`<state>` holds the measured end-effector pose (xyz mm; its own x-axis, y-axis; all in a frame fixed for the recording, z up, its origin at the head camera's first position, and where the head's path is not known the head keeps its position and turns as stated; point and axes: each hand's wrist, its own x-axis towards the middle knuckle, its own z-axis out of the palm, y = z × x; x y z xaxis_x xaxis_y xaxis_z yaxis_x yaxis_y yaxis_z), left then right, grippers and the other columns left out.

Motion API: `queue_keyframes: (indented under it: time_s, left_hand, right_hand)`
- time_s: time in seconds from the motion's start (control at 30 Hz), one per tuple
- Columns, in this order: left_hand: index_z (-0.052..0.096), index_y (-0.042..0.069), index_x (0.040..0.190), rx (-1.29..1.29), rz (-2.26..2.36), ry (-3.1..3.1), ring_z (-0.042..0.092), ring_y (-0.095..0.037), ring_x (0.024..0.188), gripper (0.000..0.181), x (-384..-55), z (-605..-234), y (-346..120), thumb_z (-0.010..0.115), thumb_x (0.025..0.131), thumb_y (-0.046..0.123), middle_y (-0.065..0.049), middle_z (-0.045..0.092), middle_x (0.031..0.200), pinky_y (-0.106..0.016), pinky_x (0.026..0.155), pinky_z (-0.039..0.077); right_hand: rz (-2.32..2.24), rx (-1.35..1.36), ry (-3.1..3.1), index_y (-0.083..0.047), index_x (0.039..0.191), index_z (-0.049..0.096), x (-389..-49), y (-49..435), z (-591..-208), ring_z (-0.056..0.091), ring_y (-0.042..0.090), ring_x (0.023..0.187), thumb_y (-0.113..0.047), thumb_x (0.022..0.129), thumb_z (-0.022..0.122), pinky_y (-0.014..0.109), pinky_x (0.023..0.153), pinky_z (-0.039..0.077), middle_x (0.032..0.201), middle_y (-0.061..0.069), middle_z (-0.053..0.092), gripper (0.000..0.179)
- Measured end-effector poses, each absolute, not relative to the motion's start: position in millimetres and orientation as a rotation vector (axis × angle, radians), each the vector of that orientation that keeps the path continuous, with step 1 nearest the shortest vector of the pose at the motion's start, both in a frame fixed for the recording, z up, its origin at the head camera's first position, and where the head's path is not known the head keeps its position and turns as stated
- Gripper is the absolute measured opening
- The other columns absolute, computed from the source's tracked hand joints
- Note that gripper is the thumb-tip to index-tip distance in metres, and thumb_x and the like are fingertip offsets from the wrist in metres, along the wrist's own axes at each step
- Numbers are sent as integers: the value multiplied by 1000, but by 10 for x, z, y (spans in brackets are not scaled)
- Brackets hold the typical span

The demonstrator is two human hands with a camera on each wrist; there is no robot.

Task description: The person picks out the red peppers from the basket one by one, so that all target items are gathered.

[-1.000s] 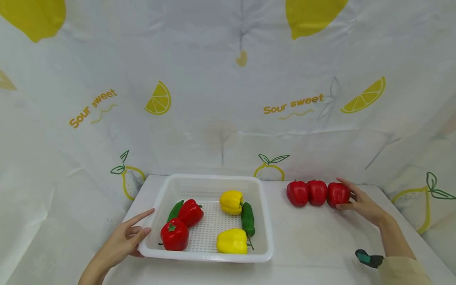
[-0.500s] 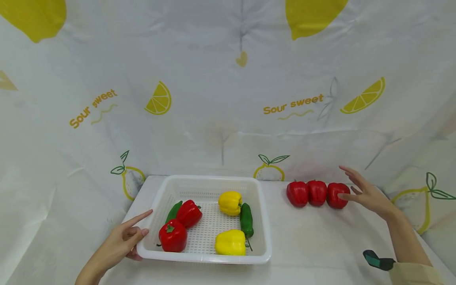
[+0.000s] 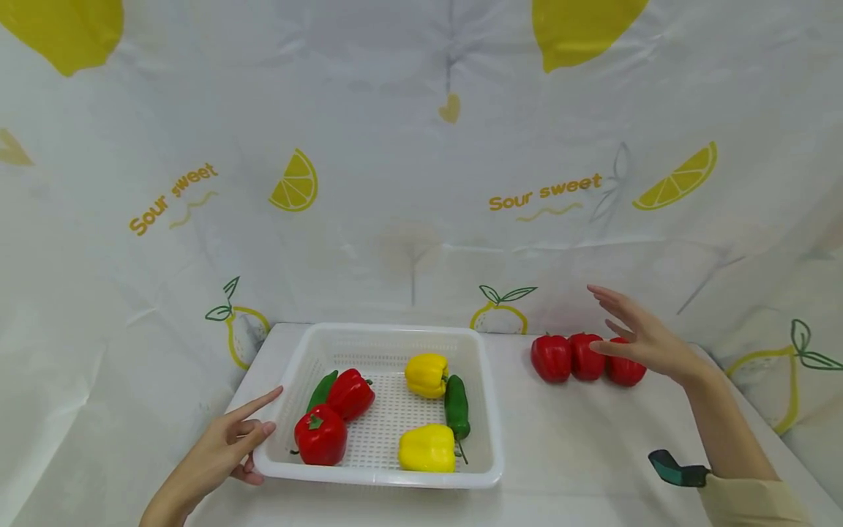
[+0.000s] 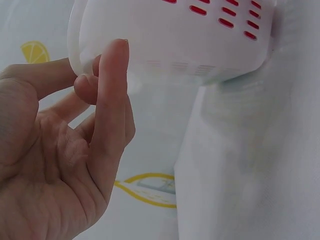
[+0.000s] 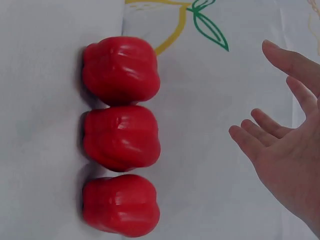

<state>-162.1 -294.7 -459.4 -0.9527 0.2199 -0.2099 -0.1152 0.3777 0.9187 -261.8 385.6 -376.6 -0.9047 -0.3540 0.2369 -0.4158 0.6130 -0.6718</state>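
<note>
In the head view, a white plastic basket holds two red bell peppers, two yellow bell peppers and two green chili peppers. My left hand pinches the basket's left rim between thumb and fingers; the left wrist view shows the fingertips against its wall. To the right, three red bell peppers stand in a row on the table. My right hand hovers above them with fingers spread, partly covering the rightmost one. From the right wrist view, that hand is apart from all three peppers.
The white-covered table backs onto a hanging white cloth printed with lemons. A dark strap piece sticks out from the beige right sleeve.
My right hand has let go of the rightmost red bell pepper, then risen and moved left over the row. The left hand and basket shifted slightly left.
</note>
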Motion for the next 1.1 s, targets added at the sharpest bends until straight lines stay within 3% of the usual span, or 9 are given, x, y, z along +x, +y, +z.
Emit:
queue_keyframes:
  time_s: [0.1,0.2,0.33,0.53,0.77,1.1]
  left_hand:
    - [30,15,172,81,1608,2332,60,-14,57,71,-1616,-4593,-2952,64,111,28,-2,61,79,-42,69,68]
    - [29,16,172,58,1610,2323,60,-15,57,71,-1612,-4585,-2948,63,111,30,-3,63,82,-42,70,68]
    - [28,17,173,25,1611,2315,60,-15,58,72,-1609,-4578,-2940,62,111,31,-4,63,82,-42,70,68]
    - [28,18,173,13,1620,2303,60,-14,59,71,-1615,-4585,-2938,62,112,32,-4,63,83,-42,70,68]
    - [26,21,173,-10,1616,2297,60,-15,59,72,-1615,-4582,-2919,61,112,35,-4,63,84,-42,70,68]
    - [24,21,173,-3,1637,2274,59,-14,59,71,-1609,-4587,-2904,59,113,34,-3,59,80,-43,71,68]
  right_hand:
    - [1203,703,-2737,-20,172,25,-2634,3699,-3707,35,-14,140,-11,90,85,5,99,47,172,20,31,102]
    - [1225,739,-2731,-22,172,25,-2651,3562,-3671,41,16,154,-11,91,85,7,100,48,172,27,30,102]
    - [1211,773,-2736,-25,171,25,-2652,3381,-3627,39,55,154,-12,91,85,12,101,50,172,26,33,101]
    - [1228,836,-2754,-26,171,26,-2647,3093,-3539,41,54,155,-14,94,83,32,107,60,171,22,39,96]
    - [1283,951,-2743,-31,170,27,-2693,2781,-3492,43,47,157,-13,96,82,61,116,48,173,15,40,94]
    - [1376,1105,-2748,-24,171,28,-2752,2293,-3442,50,44,153,-18,95,84,64,117,49,169,16,46,95]
